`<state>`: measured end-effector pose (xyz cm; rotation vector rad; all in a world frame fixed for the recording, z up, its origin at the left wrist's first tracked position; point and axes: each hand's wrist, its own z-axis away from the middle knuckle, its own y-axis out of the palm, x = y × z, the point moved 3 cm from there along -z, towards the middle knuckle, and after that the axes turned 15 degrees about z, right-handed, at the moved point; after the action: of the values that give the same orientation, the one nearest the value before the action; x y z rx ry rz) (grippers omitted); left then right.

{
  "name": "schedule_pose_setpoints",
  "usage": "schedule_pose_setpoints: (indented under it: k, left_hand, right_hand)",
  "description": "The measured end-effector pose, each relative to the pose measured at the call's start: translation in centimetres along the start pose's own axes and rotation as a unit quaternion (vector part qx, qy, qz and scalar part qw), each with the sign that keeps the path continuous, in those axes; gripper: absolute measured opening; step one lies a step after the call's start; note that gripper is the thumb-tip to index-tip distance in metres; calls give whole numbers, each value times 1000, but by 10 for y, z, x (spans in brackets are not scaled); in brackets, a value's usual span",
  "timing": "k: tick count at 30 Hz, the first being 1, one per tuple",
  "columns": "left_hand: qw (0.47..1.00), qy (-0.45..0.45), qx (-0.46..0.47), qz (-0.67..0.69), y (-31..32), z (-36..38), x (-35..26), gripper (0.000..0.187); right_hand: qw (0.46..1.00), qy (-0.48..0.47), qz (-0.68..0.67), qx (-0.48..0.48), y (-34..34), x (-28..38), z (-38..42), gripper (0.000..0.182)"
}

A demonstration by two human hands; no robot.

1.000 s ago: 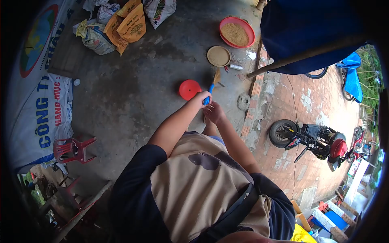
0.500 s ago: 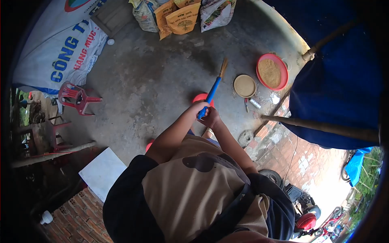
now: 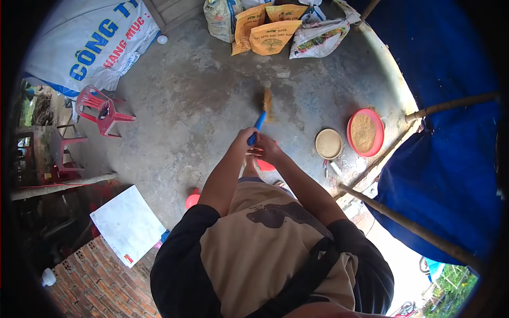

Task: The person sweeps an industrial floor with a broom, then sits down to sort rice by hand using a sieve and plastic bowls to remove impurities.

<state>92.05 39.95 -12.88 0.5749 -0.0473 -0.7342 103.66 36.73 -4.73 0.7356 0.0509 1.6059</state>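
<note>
My left hand (image 3: 247, 137) is wrapped round the blue handle of a broom (image 3: 259, 122), whose straw-coloured bristles (image 3: 267, 99) point away from me over the concrete floor. The bristles look smeared by motion. Close beside the handle's near end is my right hand (image 3: 270, 150), its fingers stretched leftward and apart, with nothing visibly gripped. A red object (image 3: 266, 165), mostly covered by my hands and forearm, is below them. To the right stand a round tray of pale grains (image 3: 328, 144) and a red basin (image 3: 379, 139) of tan, crumbly material.
Several filled sacks (image 3: 275, 38) stand at the far side. A red plastic chair (image 3: 108, 111) is at left, and a white board (image 3: 129, 225) lies nearer. Blue tarpaulin (image 3: 440, 175) with wooden poles (image 3: 413, 225) borders the right. Another red object (image 3: 193, 199) sits by my left elbow.
The broom has swung left, its bristles lower and blurred. My left hand moved left with the handle; my right hand's fingers now show spread. The whole view has shifted.
</note>
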Motion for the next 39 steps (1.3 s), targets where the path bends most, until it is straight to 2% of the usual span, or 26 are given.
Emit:
schedule_pose_setpoints:
  k: [1,3,4,6,7,9,14,16,18,19,20,22,23,25,27,29,30,32,33,35,37,38,39]
  left_hand:
    - [998,21,-41,-31,1,3,-27,8]
    - [968,163,-51,-186,-15,-15,-70,31]
    - [969,163,-49,-179,-12,-13,-82,31]
    - [923,291,-189,-167,-14,5,-115,58]
    - [923,292,-190,-165,-20,2,-130,58]
    - [929,262,-217,-144,-33,-6,-158,84]
    - [927,233,-276,-96,-50,-46,-201,81]
    - [958,155,-238,-41,-36,-70,-194,24]
    - [992,23,-122,-10,12,-61,-176,15]
    - [995,-16,-89,-52,32,-70,-162,8]
    - [993,-53,-56,-92,51,-79,-148,13]
    - [995,-48,-1,-89,77,-89,-135,17]
    - [996,-44,-5,-81,76,-96,-139,17]
    - [986,-153,71,21,83,-113,-142,17]
    - [948,-249,155,125,97,-133,-148,18]
    - [883,-327,245,230,116,-140,-157,19]
    - [885,-308,252,242,122,-140,-163,19]
    - [948,-152,171,221,126,-120,-173,19]
    - [980,-10,74,183,132,-101,-177,20]
    - [992,27,-39,118,161,-36,-198,15]
    - [980,51,-66,181,109,-86,-201,12]
    - [966,71,-81,235,88,-103,-204,9]
    - [966,68,-88,232,89,-105,-209,9]
  right_hand:
    - [1000,0,8,-5,11,16,-10,52]
    - [998,22,45,34,33,38,-27,51]
    - [998,25,52,31,40,50,-31,51]
    - [998,43,26,48,57,70,-38,49]
    - [997,45,28,49,62,77,-44,49]
    - [995,63,64,51,70,90,-58,52]
    - [992,83,84,34,68,107,-80,53]
    - [993,92,78,16,58,115,-84,53]
    - [986,135,74,-62,43,129,-85,51]
    - [985,136,83,-61,38,139,-87,51]
    - [984,131,88,-81,31,152,-89,50]
    - [984,130,89,-87,13,173,-102,51]
    - [983,134,96,-82,7,185,-105,51]
    - [989,103,61,-86,-5,211,-114,48]
    - [988,114,72,-73,-17,235,-128,45]
    - [987,131,81,-53,-32,257,-145,41]
    - [981,159,96,-48,-33,264,-156,40]
    - [972,198,124,-3,-33,275,-175,35]
    - [970,203,132,12,-31,276,-189,35]
    - [966,216,130,61,-22,264,-217,30]
    - [966,221,114,66,8,278,-204,33]
    - [960,229,121,107,19,286,-204,31]
    - [953,235,127,146,26,294,-209,30]
